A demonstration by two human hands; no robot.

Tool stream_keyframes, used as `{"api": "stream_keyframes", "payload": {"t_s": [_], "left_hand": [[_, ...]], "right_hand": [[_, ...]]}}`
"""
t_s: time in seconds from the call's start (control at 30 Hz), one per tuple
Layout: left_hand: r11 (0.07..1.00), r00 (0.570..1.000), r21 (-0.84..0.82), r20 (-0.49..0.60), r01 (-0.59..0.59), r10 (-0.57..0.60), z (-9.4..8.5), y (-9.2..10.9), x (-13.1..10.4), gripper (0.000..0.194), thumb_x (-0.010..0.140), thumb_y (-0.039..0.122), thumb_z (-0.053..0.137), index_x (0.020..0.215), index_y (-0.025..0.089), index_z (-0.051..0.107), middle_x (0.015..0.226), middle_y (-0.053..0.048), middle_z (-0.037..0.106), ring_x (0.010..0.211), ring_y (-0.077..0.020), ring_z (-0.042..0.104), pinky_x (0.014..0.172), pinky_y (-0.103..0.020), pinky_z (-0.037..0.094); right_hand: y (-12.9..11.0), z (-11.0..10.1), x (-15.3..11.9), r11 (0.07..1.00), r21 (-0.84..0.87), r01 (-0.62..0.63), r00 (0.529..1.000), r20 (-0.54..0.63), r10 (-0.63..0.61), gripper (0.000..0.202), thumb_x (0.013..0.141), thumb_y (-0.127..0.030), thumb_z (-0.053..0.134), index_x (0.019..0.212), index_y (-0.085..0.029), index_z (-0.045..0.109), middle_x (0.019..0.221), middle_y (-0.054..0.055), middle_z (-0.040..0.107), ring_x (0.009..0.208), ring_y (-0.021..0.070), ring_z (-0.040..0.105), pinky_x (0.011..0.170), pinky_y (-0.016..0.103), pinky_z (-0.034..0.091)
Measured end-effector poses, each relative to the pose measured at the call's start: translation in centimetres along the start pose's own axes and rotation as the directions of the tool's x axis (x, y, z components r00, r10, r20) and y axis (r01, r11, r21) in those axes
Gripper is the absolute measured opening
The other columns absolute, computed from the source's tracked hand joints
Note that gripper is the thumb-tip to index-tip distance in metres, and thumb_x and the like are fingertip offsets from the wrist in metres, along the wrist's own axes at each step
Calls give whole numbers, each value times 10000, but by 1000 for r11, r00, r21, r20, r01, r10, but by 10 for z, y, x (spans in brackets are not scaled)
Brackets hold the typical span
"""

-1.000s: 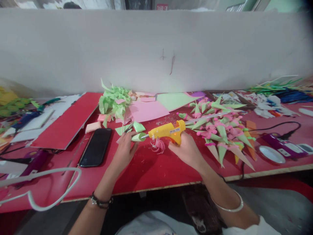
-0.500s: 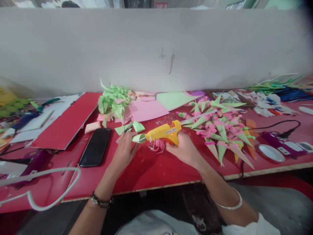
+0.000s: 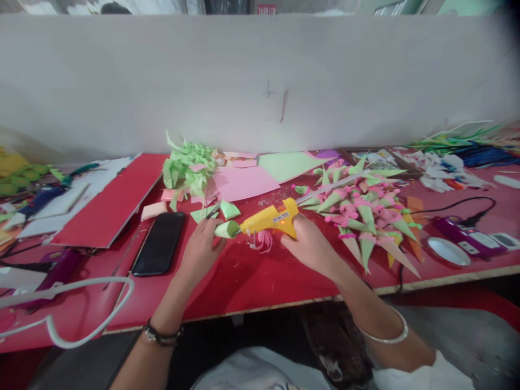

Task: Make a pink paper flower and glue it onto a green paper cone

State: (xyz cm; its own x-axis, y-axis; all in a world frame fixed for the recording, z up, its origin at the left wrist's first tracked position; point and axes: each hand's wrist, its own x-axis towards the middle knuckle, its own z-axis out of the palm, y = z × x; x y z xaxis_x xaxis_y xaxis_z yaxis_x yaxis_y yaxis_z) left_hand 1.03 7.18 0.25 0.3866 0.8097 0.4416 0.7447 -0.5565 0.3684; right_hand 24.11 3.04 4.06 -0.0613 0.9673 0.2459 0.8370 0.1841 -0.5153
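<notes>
My right hand (image 3: pixel 305 241) is closed round the handle of a yellow hot glue gun (image 3: pixel 266 218), whose small light glows orange. The gun's nozzle points left, at the open end of a light-green rolled paper cone (image 3: pixel 227 229). My left hand (image 3: pixel 203 241) pinches that cone, its fingers partly hiding it. Just below the gun, a curl of pink paper strips (image 3: pixel 263 242) lies on the red table. Scissors (image 3: pixel 213 211) rest beyond my left fingers, partly covered, beside a folded green paper piece (image 3: pixel 229 210).
Right of the glue gun lies a heap of green and pink paper cones (image 3: pixel 365 211). A black phone (image 3: pixel 159 244) sits left of my left hand. Crumpled green paper (image 3: pixel 189 168) and pink sheets (image 3: pixel 246 183) lie at the back. A purple power strip (image 3: pixel 467 235) and white dish (image 3: pixel 449 252) stand right.
The glue gun has shifted slightly left, and the cone's open end has turned more toward its nozzle. Both hands keep their holds.
</notes>
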Motion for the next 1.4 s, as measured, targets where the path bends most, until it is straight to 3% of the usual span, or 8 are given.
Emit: {"api": "stream_keyframes", "payload": {"t_s": [0.13, 0.27, 0.57, 0.8, 0.93, 1.23, 1.4], "left_hand": [[998, 998, 55, 51, 41, -43, -2, 1, -2, 192, 737, 184, 475, 929, 174, 465, 807, -47, 561, 756, -201, 538, 631, -285, 403], [990, 997, 140, 57, 35, -44, -4, 4, -3, 197, 744, 181, 471, 940, 180, 457, 794, -46, 580, 725, -204, 561, 581, -268, 390], [957, 996, 278, 52, -88, 76, -11, 5, -1, 116, 762, 165, 450, 874, 175, 477, 784, -54, 592, 714, -199, 567, 568, -257, 378], [942, 989, 336, 138, 9, -59, -16, 10, -2, 128, 779, 201, 453, 900, 168, 480, 796, -45, 618, 706, -192, 590, 526, -238, 336], [931, 973, 359, 185, 66, -140, -20, 14, 0, 128, 780, 234, 456, 883, 170, 499, 763, -41, 627, 675, -188, 595, 494, -235, 303], [976, 968, 195, 210, 94, -135, -25, 14, 1, 85, 753, 247, 473, 793, 174, 493, 568, 9, 543, 503, -143, 515, 464, -208, 278], [993, 964, 70, 240, 99, -113, -25, 13, 2, 60, 737, 234, 473, 740, 175, 471, 530, 33, 480, 457, -110, 452, 455, -192, 263]], "right_hand": [[-2, -2, 1, 998, -56, 14, 1000, -27, -16, 248, 690, -239, 523, 918, -141, 534, 876, 88, 588, 761, 215, 569, 617, 279, 434], [-7, -5, 0, 999, -7, 32, 999, -16, -32, 345, 671, -353, 586, 943, -145, 538, 910, 89, 577, 831, 225, 562, 685, 303, 446], [-14, -10, 1, 990, 112, 85, 995, 48, -91, 195, 720, -246, 508, 892, -157, 529, 860, 53, 588, 759, 166, 574, 623, 232, 436], [-7, -14, 2, 993, 49, 110, 987, 109, -115, 267, 720, -176, 469, 982, -146, 511, 954, 84, 568, 851, 201, 555, 694, 277, 432], [-6, -17, 3, 993, -39, 114, 990, 93, -110, 232, 722, -149, 440, 939, -153, 521, 948, 82, 559, 766, 187, 558, 617, 264, 421], [-11, -22, 5, 970, -206, 126, 992, 51, -118, 318, 713, -122, 413, 1022, -137, 483, 995, 98, 518, 633, 163, 539, 515, 266, 394], [-12, -20, 6, 965, -196, 173, 984, 0, -177, 317, 737, -292, 496, 1018, -147, 499, 1038, 105, 494, 722, 193, 548, 569, 290, 437]]}}
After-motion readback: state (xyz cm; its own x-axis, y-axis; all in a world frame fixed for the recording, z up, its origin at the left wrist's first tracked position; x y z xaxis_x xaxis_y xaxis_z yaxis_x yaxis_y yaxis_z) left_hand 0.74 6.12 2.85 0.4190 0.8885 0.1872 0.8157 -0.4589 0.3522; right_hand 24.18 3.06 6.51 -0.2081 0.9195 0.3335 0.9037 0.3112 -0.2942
